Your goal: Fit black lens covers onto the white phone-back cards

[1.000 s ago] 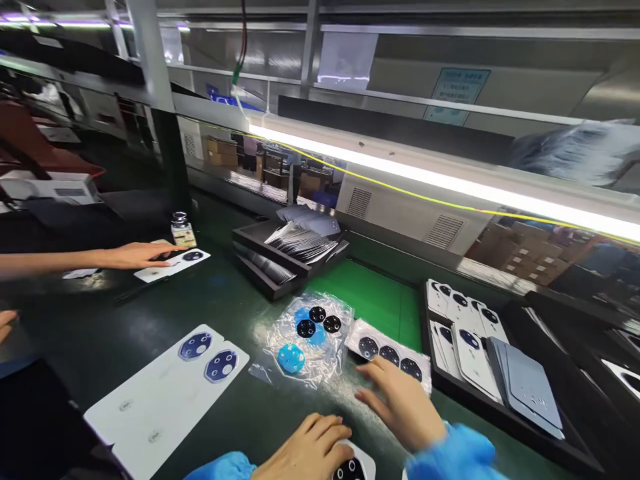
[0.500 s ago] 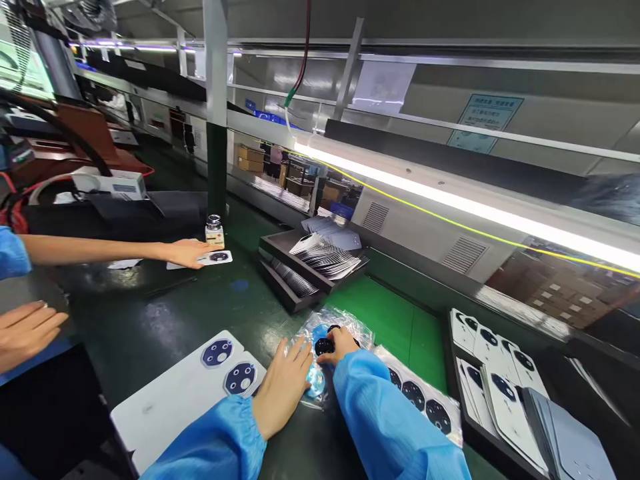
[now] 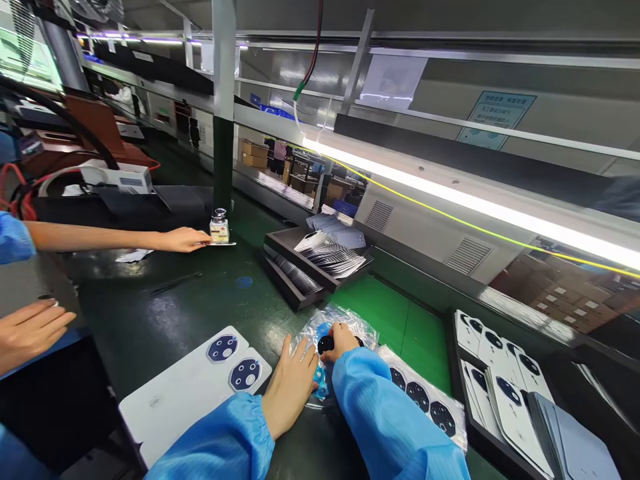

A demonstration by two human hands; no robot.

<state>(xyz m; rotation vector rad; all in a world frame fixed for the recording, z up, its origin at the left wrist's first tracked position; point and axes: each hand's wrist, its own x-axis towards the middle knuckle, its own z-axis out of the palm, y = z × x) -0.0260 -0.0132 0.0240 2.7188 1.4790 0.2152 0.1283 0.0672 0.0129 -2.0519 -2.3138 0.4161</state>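
Observation:
My right hand point(image 3: 342, 341) has its fingers curled on a black camera lens cover point(image 3: 325, 345), a dark round plate, on a clear plastic bag point(image 3: 361, 321). My left hand point(image 3: 291, 381) rests beside it with fingers spread, fingertips at the bag's edge. Crumpled blue film point(image 3: 321, 383) shows between my hands. To the left lie two white phone back covers point(image 3: 175, 380) side by side, each with a dark camera plate at its upper end. Beside my right forearm a clear-wrapped strip point(image 3: 417, 395) holds several black lens covers.
A co-worker's hand point(image 3: 184, 239) holds a thin cover by a small glass bottle point(image 3: 219, 227); another hand point(image 3: 33, 333) is at the left edge. Stacked black trays point(image 3: 300, 263) hold thin plates. A black tray point(image 3: 463, 387) of phone covers stands right. A lamp point(image 3: 400, 193) hangs above.
The view has shifted slightly. The co-worker's cover has turned from face-up to edge-on. My left hand has edged toward my right, hiding more blue film; my right hand stays on the lens cover.

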